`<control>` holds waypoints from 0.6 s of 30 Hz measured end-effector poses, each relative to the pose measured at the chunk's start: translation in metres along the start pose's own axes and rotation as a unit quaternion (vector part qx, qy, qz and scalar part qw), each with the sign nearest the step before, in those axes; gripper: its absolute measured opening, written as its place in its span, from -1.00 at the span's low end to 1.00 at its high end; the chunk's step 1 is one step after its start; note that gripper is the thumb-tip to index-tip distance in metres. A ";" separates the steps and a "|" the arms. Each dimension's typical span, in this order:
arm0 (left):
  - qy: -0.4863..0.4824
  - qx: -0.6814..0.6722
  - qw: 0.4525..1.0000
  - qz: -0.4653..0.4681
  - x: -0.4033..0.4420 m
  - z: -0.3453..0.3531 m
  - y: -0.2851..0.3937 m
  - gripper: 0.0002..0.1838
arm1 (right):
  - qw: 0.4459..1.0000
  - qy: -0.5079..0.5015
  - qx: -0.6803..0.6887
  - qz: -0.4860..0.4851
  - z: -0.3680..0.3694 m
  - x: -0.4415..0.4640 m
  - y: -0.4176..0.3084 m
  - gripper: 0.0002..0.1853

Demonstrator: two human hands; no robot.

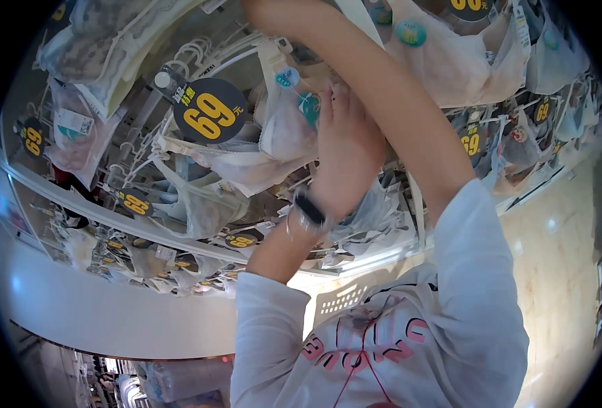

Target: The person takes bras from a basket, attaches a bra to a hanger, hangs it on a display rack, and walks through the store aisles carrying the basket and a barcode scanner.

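Note:
My left hand [348,139], with a dark watch [310,209] at its wrist, is at the side of a pale bra [287,129] hanging on the rack. Its fingers are bent and pressed together on the bra's edge, beside a teal round tag [310,109]; the fingertips are partly hidden. My right forearm crosses above it toward the top edge of the view. Only the back part of my right hand [267,12] shows there, its fingers out of frame. A black round sign [209,111] reading 69 hangs left of the bra.
More bras hang at the upper right [450,61], upper left and on a lower row [158,262]. A curved white rail [111,214] runs below the upper row. White hangers [196,51] stand behind the sign. Pale floor [559,251] shows at the right.

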State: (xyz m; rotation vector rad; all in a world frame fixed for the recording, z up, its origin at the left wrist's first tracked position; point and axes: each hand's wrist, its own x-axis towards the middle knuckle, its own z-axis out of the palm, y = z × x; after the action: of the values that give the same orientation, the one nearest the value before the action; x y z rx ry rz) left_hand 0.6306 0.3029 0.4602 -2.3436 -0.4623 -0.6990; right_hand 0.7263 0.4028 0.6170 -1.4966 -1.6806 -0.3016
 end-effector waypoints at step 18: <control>0.132 -0.361 0.561 -0.734 -0.395 -0.071 0.022 -0.61 | 0.900 -0.120 0.418 -0.038 0.096 -0.407 -0.047 -0.69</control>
State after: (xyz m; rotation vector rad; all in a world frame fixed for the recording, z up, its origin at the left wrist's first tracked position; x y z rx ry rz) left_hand 0.3013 0.1830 0.2641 -1.7965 -2.4473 -2.2520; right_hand 0.6144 0.1701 0.2849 -0.8309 -1.7271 0.5401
